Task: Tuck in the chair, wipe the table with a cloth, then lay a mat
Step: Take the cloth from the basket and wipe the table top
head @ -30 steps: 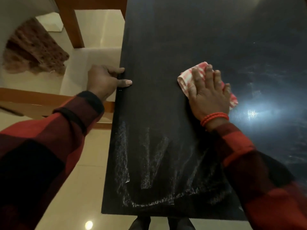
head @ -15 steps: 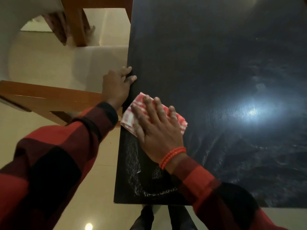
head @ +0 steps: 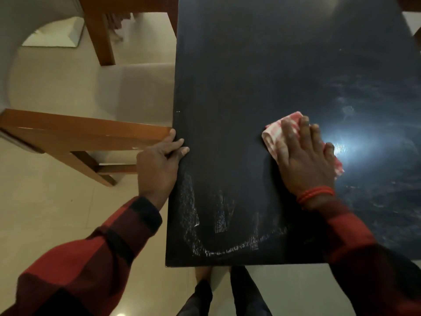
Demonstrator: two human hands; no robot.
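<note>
A dark table (head: 262,71) fills the middle and right of the head view. My right hand (head: 305,156) lies flat, fingers straight, pressing a folded red-and-white checked cloth (head: 274,135) onto the tabletop. My left hand (head: 159,163) rests on the table's left edge, thumb on top and fingers curled over the rim. A wooden chair (head: 86,133) with a pale seat stands against that left edge, its seat partly under the table. Wet streaks show near the front left corner.
A second wooden chair leg (head: 100,33) stands at the upper left on the cream tiled floor (head: 57,213). My feet (head: 205,290) show below the table's front edge. A lamp's glare lies on the tabletop to the right of the cloth.
My right hand has slid the cloth from the table's left edge back to the right, toward the middle. My left hand stays on the left edge, now nearer the chair's back.
</note>
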